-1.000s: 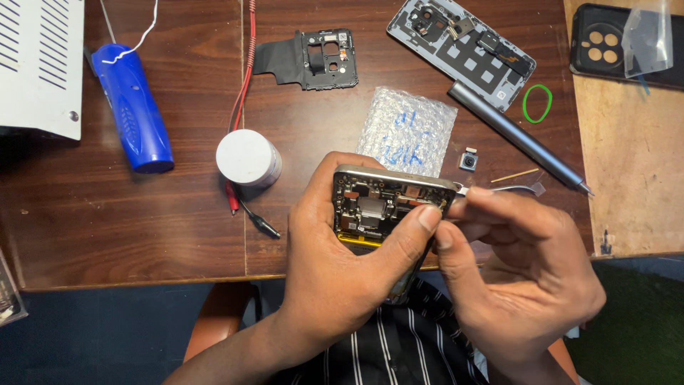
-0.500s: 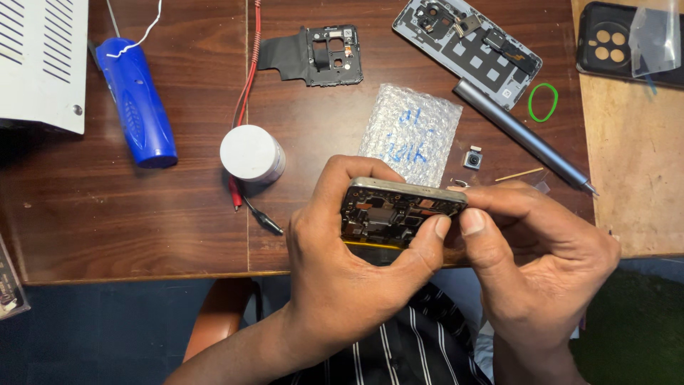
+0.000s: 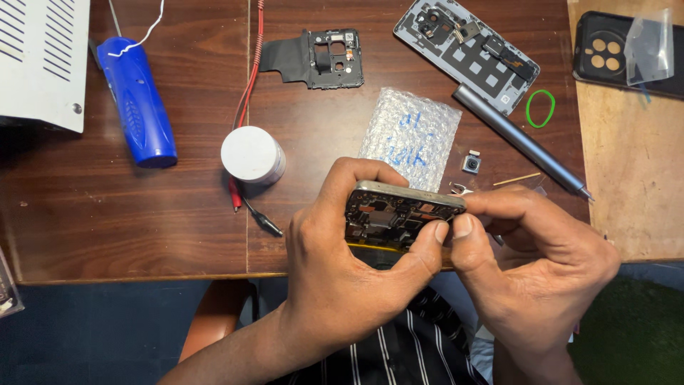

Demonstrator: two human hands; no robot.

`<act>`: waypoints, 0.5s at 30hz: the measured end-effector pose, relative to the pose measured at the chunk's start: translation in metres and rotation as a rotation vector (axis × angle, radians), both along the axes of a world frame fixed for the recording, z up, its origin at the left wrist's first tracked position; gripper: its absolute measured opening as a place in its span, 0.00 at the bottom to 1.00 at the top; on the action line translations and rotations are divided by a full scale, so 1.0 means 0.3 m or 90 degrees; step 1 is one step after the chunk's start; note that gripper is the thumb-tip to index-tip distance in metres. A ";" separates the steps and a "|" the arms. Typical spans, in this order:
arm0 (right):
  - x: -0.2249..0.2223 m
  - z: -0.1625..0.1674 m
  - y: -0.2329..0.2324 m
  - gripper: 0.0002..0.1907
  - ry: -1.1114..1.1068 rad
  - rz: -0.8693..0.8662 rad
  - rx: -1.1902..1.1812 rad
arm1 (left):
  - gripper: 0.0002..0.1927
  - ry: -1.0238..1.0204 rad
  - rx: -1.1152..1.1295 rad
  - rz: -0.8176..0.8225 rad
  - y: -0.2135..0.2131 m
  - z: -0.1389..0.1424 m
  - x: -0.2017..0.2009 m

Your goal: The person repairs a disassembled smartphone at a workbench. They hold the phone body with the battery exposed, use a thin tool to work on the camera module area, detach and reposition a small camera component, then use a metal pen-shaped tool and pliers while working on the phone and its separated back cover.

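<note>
Above the near edge of the desk, in the head view, both hands hold an opened phone with its inner parts facing up. The left hand wraps around it from below, its grip closed on the frame with the thumb pressed on the right end. The right hand pinches that same end, thumb tip touching the left thumb.

Just behind the phone lies a bubble-wrap bag with blue writing, and a small camera part sits near its right side. A grey screwdriver lies slanted beside a green rubber band. Farther back are a grey back cover and a black inner frame. To the left stand a white round jar and a blue tool.
</note>
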State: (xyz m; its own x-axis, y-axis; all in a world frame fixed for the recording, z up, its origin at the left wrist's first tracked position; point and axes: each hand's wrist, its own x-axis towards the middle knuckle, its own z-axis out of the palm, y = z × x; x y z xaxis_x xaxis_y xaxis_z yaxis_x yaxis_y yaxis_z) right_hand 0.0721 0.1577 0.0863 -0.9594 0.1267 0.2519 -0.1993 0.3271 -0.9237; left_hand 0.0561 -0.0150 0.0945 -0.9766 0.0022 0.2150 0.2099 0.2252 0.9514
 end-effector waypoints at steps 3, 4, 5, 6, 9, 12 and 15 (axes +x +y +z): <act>-0.008 0.014 -0.009 0.06 0.010 -0.005 0.048 | 0.23 0.004 0.001 -0.002 0.000 0.001 0.000; -0.010 0.020 -0.012 0.06 0.011 -0.007 0.057 | 0.23 -0.007 0.011 -0.007 -0.001 0.001 0.000; -0.013 0.027 -0.016 0.06 0.008 -0.008 0.052 | 0.22 -0.018 0.020 -0.012 -0.002 0.001 0.000; -0.015 0.034 -0.018 0.07 0.004 -0.009 0.047 | 0.22 -0.028 0.030 -0.017 -0.003 0.000 0.000; -0.019 0.055 -0.024 0.07 -0.005 -0.016 0.074 | 0.22 0.015 0.003 -0.005 -0.002 -0.002 -0.003; -0.022 0.070 -0.028 0.07 -0.048 -0.039 0.116 | 0.22 0.027 0.001 -0.004 -0.001 -0.004 -0.002; -0.025 0.075 -0.033 0.07 -0.039 -0.040 0.095 | 0.22 0.029 -0.005 0.002 -0.001 -0.005 0.000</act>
State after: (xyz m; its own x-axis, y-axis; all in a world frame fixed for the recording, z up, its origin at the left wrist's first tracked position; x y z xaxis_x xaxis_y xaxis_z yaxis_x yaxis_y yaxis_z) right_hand 0.0646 0.1477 0.1089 -0.9650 0.1519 0.2140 -0.1194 0.4718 -0.8736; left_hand 0.0561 -0.0152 0.0930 -0.9657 0.0004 0.2597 0.2527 0.2330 0.9391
